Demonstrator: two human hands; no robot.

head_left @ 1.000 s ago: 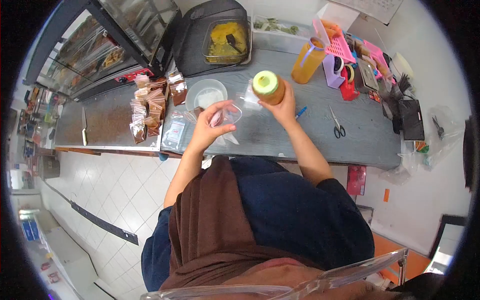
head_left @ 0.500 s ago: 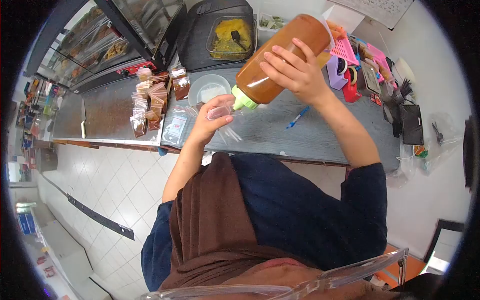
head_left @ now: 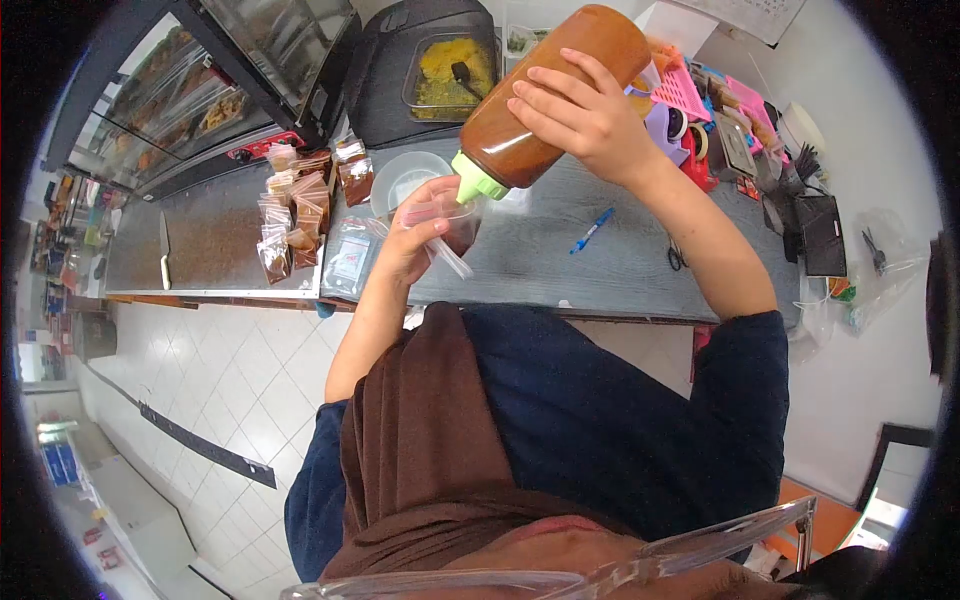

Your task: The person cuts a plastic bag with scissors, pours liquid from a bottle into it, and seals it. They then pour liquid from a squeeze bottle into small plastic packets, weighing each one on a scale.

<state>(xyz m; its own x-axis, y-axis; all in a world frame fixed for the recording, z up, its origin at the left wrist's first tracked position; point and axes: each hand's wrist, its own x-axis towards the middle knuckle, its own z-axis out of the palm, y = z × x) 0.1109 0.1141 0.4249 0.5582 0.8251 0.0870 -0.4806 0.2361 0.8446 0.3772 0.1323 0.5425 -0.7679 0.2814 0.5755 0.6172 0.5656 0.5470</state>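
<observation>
My right hand (head_left: 590,125) is wrapped round a large squeeze bottle (head_left: 505,135) of orange-brown sauce, tipped with its lime-green nozzle down to the left. The nozzle tip sits at the mouth of a small clear plastic bag (head_left: 463,232), where dark brown sauce shows inside. Closed round the bag's top edge is my left hand (head_left: 415,235). Pale plastic strips hang below its fingers. Just behind that hand stands a round translucent bowl (head_left: 385,182). Filled sauce sachets (head_left: 300,215) lie in a cluster to the left.
A glass dish (head_left: 415,105) of yellow food holds a black spoon at the back. A glass display case (head_left: 180,110) stands back left, near a knife (head_left: 165,250). A blue pen (head_left: 592,230), scissors (head_left: 675,258) and a pink basket (head_left: 678,90) are to the right.
The bottle and my right hand have shifted slightly left and up. Brown sauce now shows in the bag, which hangs lower and fuller beneath the nozzle.
</observation>
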